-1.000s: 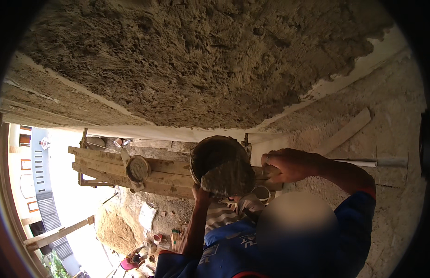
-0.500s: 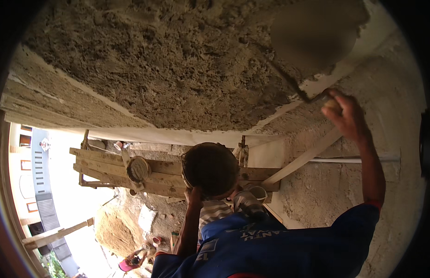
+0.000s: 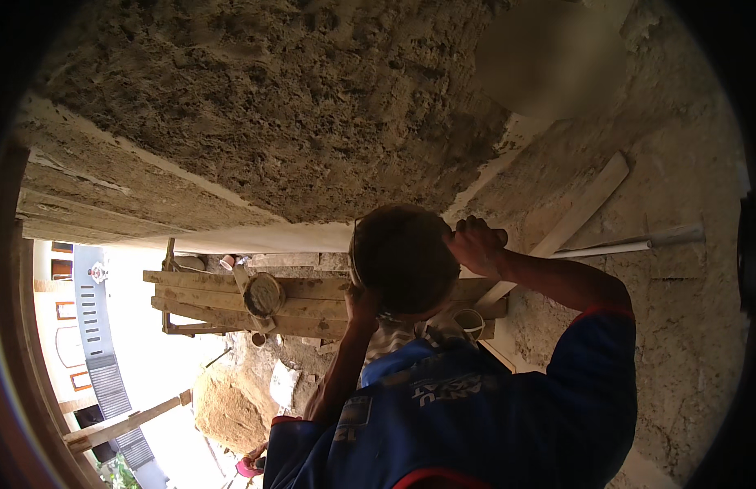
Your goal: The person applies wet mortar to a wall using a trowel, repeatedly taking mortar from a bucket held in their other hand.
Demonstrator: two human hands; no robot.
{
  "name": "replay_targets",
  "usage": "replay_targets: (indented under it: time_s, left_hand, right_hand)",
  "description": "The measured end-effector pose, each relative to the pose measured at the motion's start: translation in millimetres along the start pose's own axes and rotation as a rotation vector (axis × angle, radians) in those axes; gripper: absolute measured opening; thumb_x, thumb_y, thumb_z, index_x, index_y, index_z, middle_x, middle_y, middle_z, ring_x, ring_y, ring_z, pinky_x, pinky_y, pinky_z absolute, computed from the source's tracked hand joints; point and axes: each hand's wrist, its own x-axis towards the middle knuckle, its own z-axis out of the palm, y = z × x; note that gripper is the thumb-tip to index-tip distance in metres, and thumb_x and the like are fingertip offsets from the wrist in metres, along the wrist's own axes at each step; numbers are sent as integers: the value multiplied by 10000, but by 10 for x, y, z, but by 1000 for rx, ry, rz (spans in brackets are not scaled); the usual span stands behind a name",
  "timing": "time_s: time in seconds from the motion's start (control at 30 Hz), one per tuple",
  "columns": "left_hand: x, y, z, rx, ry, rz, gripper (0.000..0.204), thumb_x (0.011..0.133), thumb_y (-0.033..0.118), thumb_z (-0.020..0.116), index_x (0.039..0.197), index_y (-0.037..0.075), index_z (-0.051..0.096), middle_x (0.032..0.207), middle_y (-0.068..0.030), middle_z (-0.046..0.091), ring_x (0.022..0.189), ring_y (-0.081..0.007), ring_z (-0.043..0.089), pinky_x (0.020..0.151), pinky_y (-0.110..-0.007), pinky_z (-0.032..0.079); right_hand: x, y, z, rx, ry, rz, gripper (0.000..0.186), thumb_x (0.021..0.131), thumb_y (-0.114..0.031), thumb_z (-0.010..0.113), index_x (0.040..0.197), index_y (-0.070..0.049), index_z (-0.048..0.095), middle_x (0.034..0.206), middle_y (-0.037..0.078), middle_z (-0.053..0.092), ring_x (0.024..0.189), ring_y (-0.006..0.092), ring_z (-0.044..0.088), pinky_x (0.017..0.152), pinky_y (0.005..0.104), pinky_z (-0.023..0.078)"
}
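My left hand (image 3: 362, 307) grips the near rim of a dark, round bucket (image 3: 404, 265), which is held up in front of my body. At the bucket's right rim, my right hand (image 3: 478, 247) is closed around the handle of a trowel; the handle's end pokes out past my fist. The trowel's blade is hidden from sight at the bucket, whose inside is too dark to make out. Beyond the bucket rises a wall covered in rough, wet mortar (image 3: 313, 122), with a paler, smooth strip (image 3: 492, 167) along its right edge.
Below lies a plank scaffold (image 3: 313, 310), bearing a round mortar-crusted container (image 3: 265, 295) and a pale bucket (image 3: 468, 323). A long board (image 3: 586, 200) leans at the right, near a white pipe (image 3: 602, 250). Down on the ground are a sand pile (image 3: 231, 407) and a person (image 3: 249, 467).
My right hand has come down and left from the wall to the bucket with the trowel. The bucket has shifted right and a little upward in view, my left hand still on it.
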Motion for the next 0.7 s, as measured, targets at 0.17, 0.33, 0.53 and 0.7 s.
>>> replay_targets:
  time_s: [0.17, 0.33, 0.53, 0.7]
  left_hand:
    - [245, -242, 52, 5, -146, 199, 260, 802, 110, 620, 1038, 24, 552, 795, -7, 580, 693, -98, 550, 567, -281, 458]
    - [335, -326, 186, 192, -148, 461, 318, 705, 191, 703, 985, 100, 583, 792, -5, 591, 799, -145, 592, 728, -329, 447]
    - [-331, 275, 360, 212, -6, 291, 92, 773, 33, 604, 861, 32, 578, 684, -44, 577, 545, -116, 544, 452, -250, 415]
    - [-264, 149, 102, 300, -28, 278, 99, 791, 47, 609, 884, 49, 577, 676, -19, 573, 541, -112, 535, 451, -248, 406]
  right_hand:
    - [-194, 305, -52, 1745, 576, -198, 191, 787, -156, 575, 917, -24, 622, 700, 128, 592, 666, 306, 608, 587, 424, 488]
    - [-266, 155, -76, 1960, -39, -411, 297, 815, -236, 554, 1048, -68, 629, 963, 184, 649, 883, 368, 647, 754, 444, 525]
    - [-501, 346, -220, 2109, -160, -313, 351, 817, -287, 643, 1108, -95, 597, 872, 157, 664, 835, 333, 658, 768, 428, 519]
    - [-556, 654, -210, 2129, -175, -332, 344, 840, -291, 601, 1135, -115, 576, 901, 150, 663, 854, 326, 657, 753, 429, 522]
